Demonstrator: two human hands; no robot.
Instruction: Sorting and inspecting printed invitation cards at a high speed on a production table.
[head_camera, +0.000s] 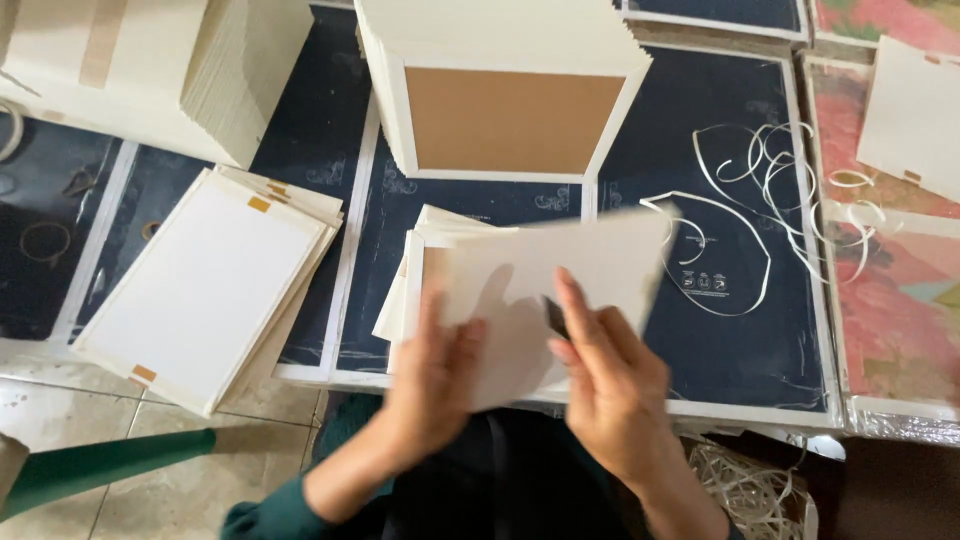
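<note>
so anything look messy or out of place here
Yes: loose white curled strips lie scattered on the dark sheet right of the hands, and the stack of white boards on the left sits askew, fanned unevenly.
</note>
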